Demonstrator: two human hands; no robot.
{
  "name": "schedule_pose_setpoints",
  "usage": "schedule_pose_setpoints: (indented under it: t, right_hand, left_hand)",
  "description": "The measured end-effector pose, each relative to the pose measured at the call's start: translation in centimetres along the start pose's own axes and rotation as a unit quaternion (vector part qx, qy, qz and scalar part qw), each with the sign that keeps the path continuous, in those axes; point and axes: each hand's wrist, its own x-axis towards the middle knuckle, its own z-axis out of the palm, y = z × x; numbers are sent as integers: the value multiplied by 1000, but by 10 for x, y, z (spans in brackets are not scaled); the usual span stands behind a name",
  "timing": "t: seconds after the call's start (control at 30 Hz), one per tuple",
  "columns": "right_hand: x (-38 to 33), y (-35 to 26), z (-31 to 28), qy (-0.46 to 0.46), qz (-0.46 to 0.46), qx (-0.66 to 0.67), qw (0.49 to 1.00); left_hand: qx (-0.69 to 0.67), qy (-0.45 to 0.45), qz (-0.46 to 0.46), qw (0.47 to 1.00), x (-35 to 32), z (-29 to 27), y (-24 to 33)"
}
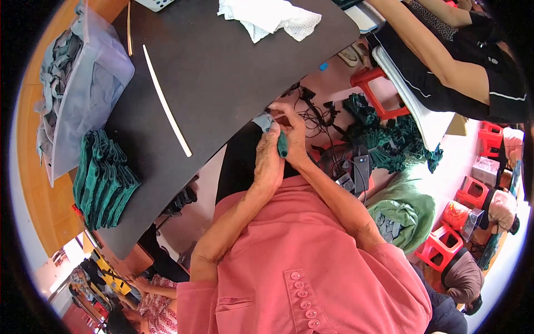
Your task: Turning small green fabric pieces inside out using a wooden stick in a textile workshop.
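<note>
My left hand (269, 158) and my right hand (295, 133) meet at the near edge of the dark table. Between them is a small piece of grey cloth (263, 120) joined or lying against a dark green piece (282, 146) that looks like folded fabric. My left thumb presses along it from the left. The fingers of my right hand are bent around its far side, close to the grey end. Whether the grey and green parts are one piece is partly hidden by my fingers.
A pile of folded green cloth pieces (103, 181) and a clear bin of grey cloth (105, 83) stand at the left. A white strip (166, 103) and white cloth (270, 16) lie on the dark table (206, 72). At right are green cloth, cables, a red stool (375, 92) and a co-worker's arm.
</note>
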Motion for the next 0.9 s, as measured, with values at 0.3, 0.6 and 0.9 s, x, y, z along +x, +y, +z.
schedule_pose_setpoints:
  t: [0.3,0.6,0.9]
  right_hand:
    - [-2,-29,3,-12,-57,-177,982]
    - [6,-9,4,14,53,-187,981]
    - [-3,-7,7,-8,-48,-182,982]
  left_hand:
    - [17,-51,-86,995,38,-36,22]
    - [27,71,-37,996,18,-12,3]
    - [20,7,-32,999,46,-32,23]
